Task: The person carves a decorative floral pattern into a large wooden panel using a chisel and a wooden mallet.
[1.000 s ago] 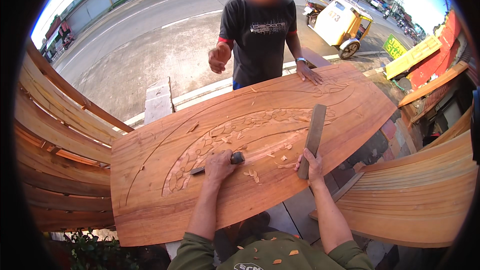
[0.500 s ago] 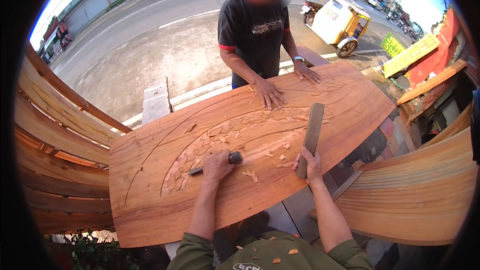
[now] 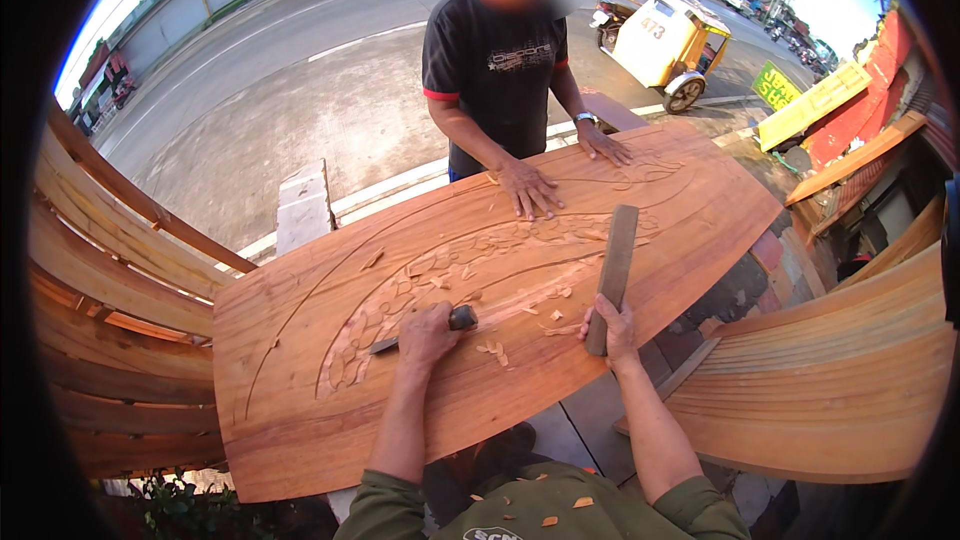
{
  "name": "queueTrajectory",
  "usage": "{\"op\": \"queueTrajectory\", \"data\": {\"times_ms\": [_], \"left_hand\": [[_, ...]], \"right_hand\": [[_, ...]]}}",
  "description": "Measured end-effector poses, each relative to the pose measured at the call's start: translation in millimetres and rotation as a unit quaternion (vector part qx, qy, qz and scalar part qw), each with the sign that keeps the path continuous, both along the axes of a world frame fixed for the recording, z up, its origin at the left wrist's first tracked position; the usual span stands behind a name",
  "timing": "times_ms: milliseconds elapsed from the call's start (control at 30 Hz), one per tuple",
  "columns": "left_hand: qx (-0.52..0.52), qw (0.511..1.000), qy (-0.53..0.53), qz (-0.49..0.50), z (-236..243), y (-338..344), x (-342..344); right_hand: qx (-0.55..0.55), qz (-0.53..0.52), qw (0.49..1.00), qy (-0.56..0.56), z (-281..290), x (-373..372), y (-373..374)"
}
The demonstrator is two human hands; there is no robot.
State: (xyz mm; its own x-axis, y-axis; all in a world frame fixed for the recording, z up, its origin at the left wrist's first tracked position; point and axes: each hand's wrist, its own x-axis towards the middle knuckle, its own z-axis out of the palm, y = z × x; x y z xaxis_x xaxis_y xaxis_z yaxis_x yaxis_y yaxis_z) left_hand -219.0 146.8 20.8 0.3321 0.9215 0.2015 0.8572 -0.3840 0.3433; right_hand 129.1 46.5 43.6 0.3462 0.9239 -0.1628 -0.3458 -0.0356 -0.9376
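Observation:
My left hand (image 3: 427, 336) is wrapped round a chisel (image 3: 461, 318); its dark handle end points right and its flat metal blade points left, low over the carving. A thick wooden bar (image 3: 613, 275) stands tilted up in my right hand (image 3: 614, 330), whose fingers close round its lower end. Under both hands lies a broad reddish-brown wooden panel (image 3: 290, 340), with curved grooves and a band of carved leaf-like shapes (image 3: 440, 265). Curled wood shavings (image 3: 494, 351) are scattered over it, and a few lie on my green shirt.
Across the panel a person in a dark shirt (image 3: 505, 70) rests both hands on its far edge. Wooden boards (image 3: 120, 340) stand at the left, and a large wooden piece (image 3: 820, 380) is at the right. Beyond are a road and a yellow sidecar vehicle (image 3: 660, 35).
The whole view has shifted slightly, moving the scene a little left. My hands keep their grips on the chisel and the wooden bar, with little other movement.

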Motion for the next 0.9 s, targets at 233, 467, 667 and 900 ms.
{"op": "queueTrajectory", "data": {"times_ms": [233,467,667,900], "left_hand": [[0.026,1.000,-0.013,-0.010,-3,0,-1],[0.044,0.999,-0.008,-0.010,-9,3,-2],[0.040,0.999,-0.021,-0.009,-6,1,7],[0.022,0.999,-0.026,0.010,-13,3,-1]], "right_hand": [[-0.013,-0.005,1.000,-0.006,2,-1,1],[-0.019,-0.005,1.000,-0.003,14,-5,0],[-0.015,-0.001,1.000,0.000,11,5,-3],[-0.014,0.015,0.999,-0.025,10,1,2]]}}
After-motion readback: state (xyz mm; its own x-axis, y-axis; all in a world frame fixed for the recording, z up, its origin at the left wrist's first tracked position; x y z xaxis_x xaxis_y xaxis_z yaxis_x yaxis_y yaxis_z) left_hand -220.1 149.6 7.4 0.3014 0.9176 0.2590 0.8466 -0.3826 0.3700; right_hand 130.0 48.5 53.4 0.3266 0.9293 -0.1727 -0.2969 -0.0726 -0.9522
